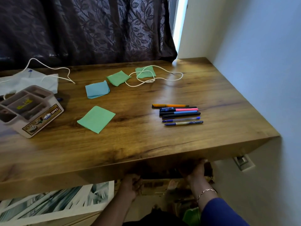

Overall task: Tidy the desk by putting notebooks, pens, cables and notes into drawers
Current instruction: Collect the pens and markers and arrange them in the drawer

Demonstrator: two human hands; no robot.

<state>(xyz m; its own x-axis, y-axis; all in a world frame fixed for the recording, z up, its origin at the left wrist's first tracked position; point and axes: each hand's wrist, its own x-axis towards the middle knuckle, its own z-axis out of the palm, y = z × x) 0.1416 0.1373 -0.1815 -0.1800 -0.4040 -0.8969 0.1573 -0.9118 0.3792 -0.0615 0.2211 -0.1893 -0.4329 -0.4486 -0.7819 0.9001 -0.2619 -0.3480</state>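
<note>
Both forearms extend forward and up beneath the front edge of the bench (138,144); the right one carries a blue sleeve (219,212) and a bracelet (206,192). The left grip (130,185) sits below the middle of that edge. The right grip (193,170) sits further right and higher, against the underside. Blur and shadow hide the fingers, so whether either grip is apart or clamped cannot be told.

Pens (177,114) lie in a row on top toward the right edge, well apart from both grips. A green note (96,119) lies left of the pens. A white cable (154,77) loops near the rear edge.
</note>
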